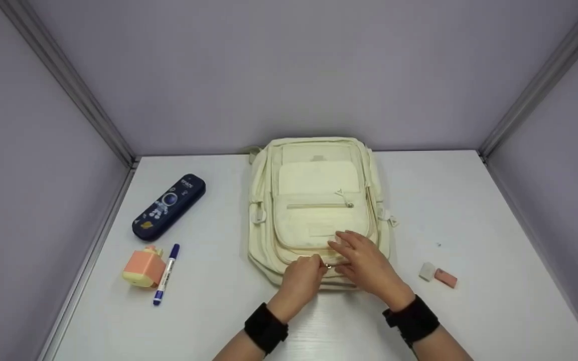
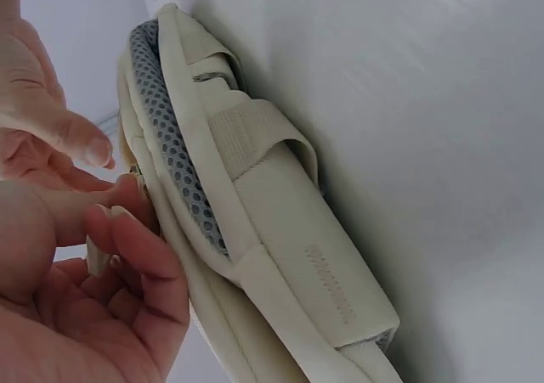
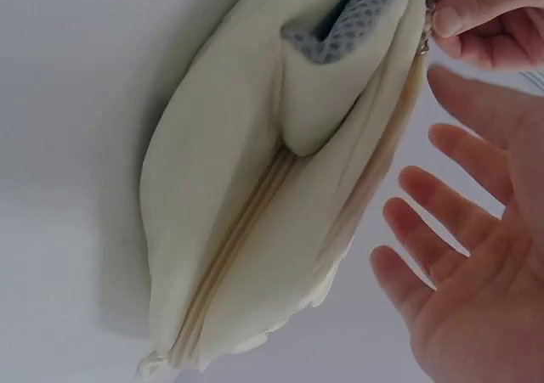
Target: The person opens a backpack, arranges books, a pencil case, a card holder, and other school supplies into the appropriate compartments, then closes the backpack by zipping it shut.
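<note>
A cream backpack lies on the white table with its front pockets facing up. At its near end my left hand pinches a zipper pull, whose metal slider shows by the fingertips. The left wrist view shows thumb and curled fingers round a cream pull tab. My right hand hovers over the near right part of the bag, fingers spread and holding nothing in the right wrist view. Grey mesh padding shows along the backpack's edge.
On the left lie a dark blue pencil case with a space print, a pink and yellow box-shaped object and a blue-capped marker. A white block and a pink eraser lie on the right. Walls enclose the table.
</note>
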{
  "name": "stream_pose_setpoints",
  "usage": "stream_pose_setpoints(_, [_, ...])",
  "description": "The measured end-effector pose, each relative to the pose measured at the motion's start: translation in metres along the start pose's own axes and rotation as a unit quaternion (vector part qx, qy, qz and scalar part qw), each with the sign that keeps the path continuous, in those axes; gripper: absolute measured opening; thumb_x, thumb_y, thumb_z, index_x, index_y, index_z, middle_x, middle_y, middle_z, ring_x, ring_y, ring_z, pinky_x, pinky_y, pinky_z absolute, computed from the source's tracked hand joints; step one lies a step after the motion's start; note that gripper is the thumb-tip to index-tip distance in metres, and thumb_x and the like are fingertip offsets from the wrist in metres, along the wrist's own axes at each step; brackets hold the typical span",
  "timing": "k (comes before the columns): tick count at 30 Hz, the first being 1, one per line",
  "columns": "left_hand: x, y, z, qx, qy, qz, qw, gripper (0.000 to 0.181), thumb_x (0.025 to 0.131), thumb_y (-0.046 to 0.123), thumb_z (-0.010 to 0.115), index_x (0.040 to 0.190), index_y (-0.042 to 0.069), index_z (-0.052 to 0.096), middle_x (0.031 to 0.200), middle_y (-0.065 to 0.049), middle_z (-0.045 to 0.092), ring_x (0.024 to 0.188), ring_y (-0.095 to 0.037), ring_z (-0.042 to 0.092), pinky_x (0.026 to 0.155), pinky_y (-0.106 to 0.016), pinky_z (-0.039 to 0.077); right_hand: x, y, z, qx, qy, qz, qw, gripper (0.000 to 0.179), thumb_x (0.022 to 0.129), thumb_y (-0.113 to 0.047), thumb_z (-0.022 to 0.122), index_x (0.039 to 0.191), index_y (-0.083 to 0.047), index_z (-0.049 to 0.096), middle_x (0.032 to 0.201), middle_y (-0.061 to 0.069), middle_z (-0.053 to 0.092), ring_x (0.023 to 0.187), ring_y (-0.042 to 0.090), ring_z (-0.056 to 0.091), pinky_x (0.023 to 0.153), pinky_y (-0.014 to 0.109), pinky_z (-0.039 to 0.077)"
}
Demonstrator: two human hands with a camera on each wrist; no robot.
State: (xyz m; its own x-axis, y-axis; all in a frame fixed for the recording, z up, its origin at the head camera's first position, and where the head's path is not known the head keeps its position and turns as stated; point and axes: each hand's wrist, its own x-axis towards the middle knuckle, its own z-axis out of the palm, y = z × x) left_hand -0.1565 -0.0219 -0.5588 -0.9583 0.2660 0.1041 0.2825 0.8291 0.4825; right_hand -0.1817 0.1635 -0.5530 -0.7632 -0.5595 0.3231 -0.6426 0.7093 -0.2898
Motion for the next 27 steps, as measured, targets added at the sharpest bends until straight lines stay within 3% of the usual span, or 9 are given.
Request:
stream_pose_setpoints(5, [-0.002,0.0,0.002,0.056,0.019,0.023,0.998,0.015,0.088,0.021,0.075,0.079,0.009,0.071,0.07,-0.003,0.068,0.059,-0.02,0.065,0.048,-0.032,0.048,0.002,0.008,0.006,-0.007,-0.044,-0.009,0.999,0.048,0.086,-0.027,0.075,0.132,-0.016,0.065,0.146,0.013,0.047,0.135,0.042,0.038,0.105,0.062,0.03])
stream_pose_setpoints(13, [-0.005,-0.005,-0.002,0.132,0.037,0.047,0.9895,0.021,0.09,0.022,0.072,0.071,0.012,0.069,0.063,0.0,0.063,0.056,-0.019,0.062,0.046,-0.032,0.047,0.002,0.016,0.013,-0.005,0.0,-0.054,0.9985,0.022,0.085,-0.02,0.076,0.107,-0.015,0.077,0.133,0.016,0.059,0.127,0.047,0.047,0.101,0.062,0.036])
stream_pose_setpoints(19, [-0.013,-0.02,-0.01,0.128,0.058,0.044,0.9891,0.018,0.087,0.022,0.074,0.073,0.012,0.071,0.063,0.001,0.064,0.055,-0.017,0.062,0.044,-0.031,0.046,0.0,0.02,0.011,0.026,-0.011,-0.063,0.9976,0.016,0.087,-0.019,0.075,0.101,-0.015,0.079,0.133,0.018,0.058,0.128,0.047,0.045,0.103,0.063,0.033])
stream_pose_setpoints(27, [-0.025,-0.045,-0.02,0.091,0.09,0.024,0.9915,0.009,0.086,0.02,0.077,0.082,0.012,0.076,0.069,0.002,0.069,0.059,-0.016,0.065,0.048,-0.028,0.048,0.0,0.019,0.004,0.078,-0.04,-0.052,0.9948,0.012,0.09,-0.017,0.073,0.099,-0.013,0.079,0.137,0.021,0.054,0.133,0.048,0.039,0.106,0.063,0.028])
